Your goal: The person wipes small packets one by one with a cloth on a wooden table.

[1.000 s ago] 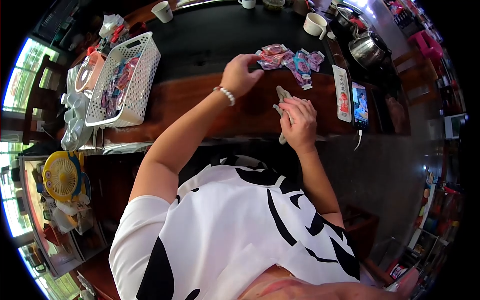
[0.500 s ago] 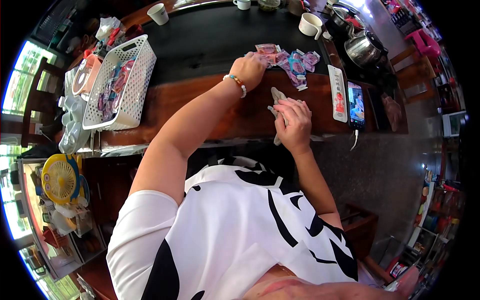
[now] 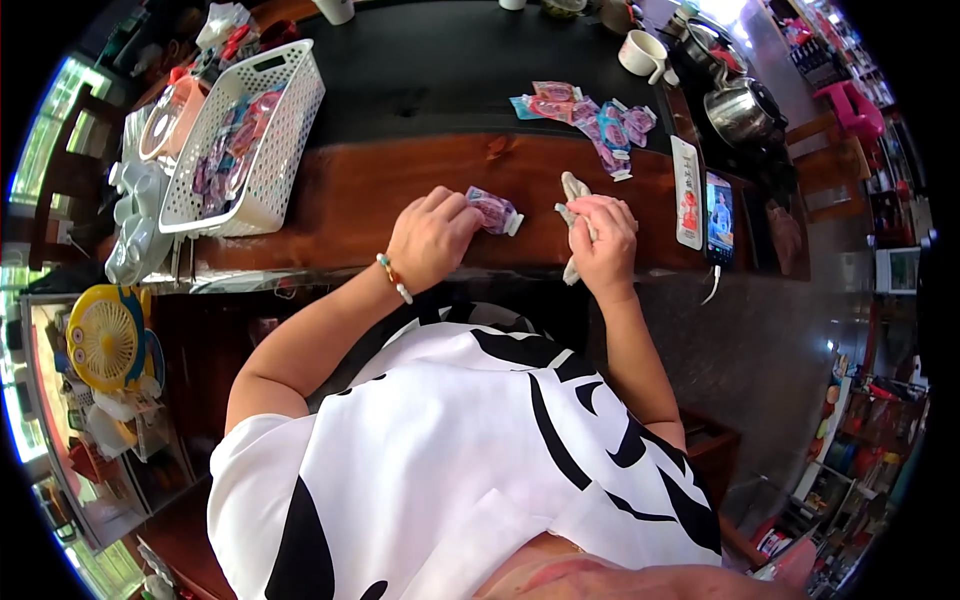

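Observation:
My left hand (image 3: 432,238), with a beaded bracelet at the wrist, is closed on one end of a pink-and-purple spouted pouch (image 3: 490,210). The pouch's white cap points right, over the brown wooden table edge. My right hand (image 3: 606,240) grips a crumpled greyish-white cloth (image 3: 574,188), which sticks out above and below the fingers. Farther back lies a loose pile of similar pouches (image 3: 612,125) in pink, purple and blue, some with white caps showing.
A white perforated basket (image 3: 290,130) holding more pouches stands on the left. To the right lie a white printed packet (image 3: 687,190) and a lit phone (image 3: 719,215) on a cable. A white mug (image 3: 640,54) and a metal kettle (image 3: 742,112) stand at the back right.
My left hand has drawn back from the pile toward me and left, bringing one pouch with it. My right hand stays on the cloth, nearly in place.

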Available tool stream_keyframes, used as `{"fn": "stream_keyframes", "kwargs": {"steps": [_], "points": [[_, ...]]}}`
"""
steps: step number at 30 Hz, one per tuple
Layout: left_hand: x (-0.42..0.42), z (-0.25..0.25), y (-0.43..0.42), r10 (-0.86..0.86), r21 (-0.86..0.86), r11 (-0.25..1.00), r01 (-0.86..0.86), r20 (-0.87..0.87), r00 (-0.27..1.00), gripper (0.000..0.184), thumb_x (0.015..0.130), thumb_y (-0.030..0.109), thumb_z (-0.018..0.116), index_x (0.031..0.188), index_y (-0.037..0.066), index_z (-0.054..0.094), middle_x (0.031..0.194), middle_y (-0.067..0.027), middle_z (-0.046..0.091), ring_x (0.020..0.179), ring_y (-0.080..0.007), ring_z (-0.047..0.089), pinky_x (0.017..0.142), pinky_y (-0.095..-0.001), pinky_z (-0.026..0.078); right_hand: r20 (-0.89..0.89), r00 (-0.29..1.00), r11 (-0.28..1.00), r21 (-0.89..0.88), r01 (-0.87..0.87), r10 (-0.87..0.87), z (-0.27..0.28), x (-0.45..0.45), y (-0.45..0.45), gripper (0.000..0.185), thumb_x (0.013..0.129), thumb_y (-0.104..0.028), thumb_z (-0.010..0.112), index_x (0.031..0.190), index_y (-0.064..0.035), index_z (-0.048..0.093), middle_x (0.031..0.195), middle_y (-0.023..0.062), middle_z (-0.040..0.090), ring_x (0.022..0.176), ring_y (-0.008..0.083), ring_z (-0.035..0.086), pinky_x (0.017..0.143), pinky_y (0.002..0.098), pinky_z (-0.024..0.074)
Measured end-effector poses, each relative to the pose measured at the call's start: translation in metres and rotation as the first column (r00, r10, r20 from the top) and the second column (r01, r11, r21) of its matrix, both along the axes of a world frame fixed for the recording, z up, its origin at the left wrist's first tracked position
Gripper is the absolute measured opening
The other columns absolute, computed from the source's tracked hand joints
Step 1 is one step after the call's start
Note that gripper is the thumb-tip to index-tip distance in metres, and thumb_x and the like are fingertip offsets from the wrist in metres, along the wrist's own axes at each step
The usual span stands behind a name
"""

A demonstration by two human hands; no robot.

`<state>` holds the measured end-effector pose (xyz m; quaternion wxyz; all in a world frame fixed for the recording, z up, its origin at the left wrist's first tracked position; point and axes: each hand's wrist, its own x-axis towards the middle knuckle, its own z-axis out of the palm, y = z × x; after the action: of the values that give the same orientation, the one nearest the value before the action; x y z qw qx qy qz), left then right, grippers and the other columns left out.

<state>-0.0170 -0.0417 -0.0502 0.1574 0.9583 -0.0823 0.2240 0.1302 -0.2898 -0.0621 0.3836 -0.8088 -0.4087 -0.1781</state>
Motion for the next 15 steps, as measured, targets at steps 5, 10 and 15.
{"fn": "stream_keyframes", "kwargs": {"steps": [5,10,15], "points": [[-0.025,0.001,-0.001,0.006,-0.205,0.979,0.012,0.088,0.996,0.025,0.087,0.006,0.078,0.112,0.004,0.076,0.118,-0.0105,0.073,0.117,-0.0319,0.068,0.099,-0.0425,0.057,-0.172,0.982,0.989,0.143,-0.05,0.074,0.018,-0.012,0.024,0.015,0.091,0.0,0.069,0.103,-0.0051,0.076,0.109,0.0119,0.077,0.106,0.0331,0.07,0.095,0.0432,0.0548],[-0.026,-0.014,0.004,-0.008,-0.162,0.986,0.031,0.139,0.99,0.022,0.087,0.004,0.077,0.109,0.002,0.075,0.119,-0.0117,0.074,0.119,-0.0332,0.069,0.102,-0.0428,0.057,-0.14,0.95,0.96,0.005,-0.281,0.279,0.014,-0.04,0.065,0.028,0.091,-0.002,0.07,0.119,-0.0023,0.073,0.126,0.0155,0.073,0.125,0.0361,0.066,0.112,0.048,0.0501],[-0.029,-0.015,0.003,-0.007,-0.206,0.978,0.039,0.153,0.988,0.021,0.084,0.001,0.075,0.105,0.002,0.073,0.117,-0.0132,0.074,0.116,-0.0344,0.07,0.102,-0.0432,0.057,0.018,0.962,0.936,-0.237,-0.26,0.272,0.013,-0.049,0.097,0.034,0.089,-0.003,0.068,0.122,-0.0037,0.075,0.129,0.0133,0.073,0.132,0.0345,0.063,0.117,0.0511,0.0458]]}}
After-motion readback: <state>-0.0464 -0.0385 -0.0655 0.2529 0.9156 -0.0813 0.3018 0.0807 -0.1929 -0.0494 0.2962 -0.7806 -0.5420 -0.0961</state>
